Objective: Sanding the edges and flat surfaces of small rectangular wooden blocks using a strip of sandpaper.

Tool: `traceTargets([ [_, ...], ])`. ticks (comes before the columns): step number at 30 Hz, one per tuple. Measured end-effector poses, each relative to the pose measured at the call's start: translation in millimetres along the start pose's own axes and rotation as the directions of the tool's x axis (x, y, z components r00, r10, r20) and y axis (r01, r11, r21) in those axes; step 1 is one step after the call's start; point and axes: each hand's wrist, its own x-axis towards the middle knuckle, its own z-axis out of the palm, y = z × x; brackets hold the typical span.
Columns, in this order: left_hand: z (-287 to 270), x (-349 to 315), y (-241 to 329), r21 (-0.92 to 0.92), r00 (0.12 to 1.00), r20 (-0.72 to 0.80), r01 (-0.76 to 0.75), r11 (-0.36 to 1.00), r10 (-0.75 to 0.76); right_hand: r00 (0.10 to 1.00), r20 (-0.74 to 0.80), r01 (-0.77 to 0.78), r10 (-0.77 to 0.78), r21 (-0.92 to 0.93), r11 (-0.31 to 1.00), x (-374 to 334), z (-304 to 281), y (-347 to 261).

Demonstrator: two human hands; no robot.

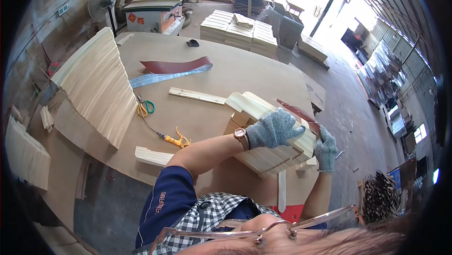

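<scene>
My left hand [277, 128], in a grey knit glove, is above a stack of pale wooden boards [270, 160]. Its fingers are curled closed; whatever may be in them is hidden. At the stack's right end my right hand [326, 149], gloved the same way, is closed on the near end of a red-brown sandpaper strip [295, 109]. The strip runs along the far side of the stack, past my left hand. Rounded board ends [242, 102] stick out at the stack's far left.
Left on the brown table [197, 78] stands a tall row of boards [96, 83]. Scissors [147, 107], a yellow-handled tool [176, 138], a loose slat [197, 95] and another sandpaper strip [176, 65] lie between. Beyond are board piles [239, 31] and a fan [100, 4].
</scene>
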Motion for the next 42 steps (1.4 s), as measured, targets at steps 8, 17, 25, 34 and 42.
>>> traceTargets([
  [8, -60, -63, 11, 0.256, 0.975, -0.206, 0.137, 0.957, -0.085, 0.941, -0.142, 0.319, -0.308, 0.057, 0.946, 15, 17, 31],
  [17, -54, -280, -55, 0.008, 0.388, 0.833, 0.705, 0.709, -0.394, 0.970, -0.027, 0.242, -0.240, 0.048, 0.969, 3, 18, 22],
  [25, 25, -326, -33, 0.239, 0.448, 0.649, 0.648, 0.723, -0.616, 0.987, -0.045, 0.158, -0.156, 0.045, 0.986, 5, 23, 45],
  [34, 46, -318, 17, 0.140, 0.595, 0.416, 0.706, 0.695, -0.688, 0.982, -0.003, 0.170, -0.187, 0.425, 0.889, 3, 24, 40],
  [42, 43, -316, 20, 0.176, 0.581, 0.461, 0.681, 0.711, -0.670, 0.986, -0.012, 0.164, -0.167, 0.272, 0.948, 6, 25, 38],
])
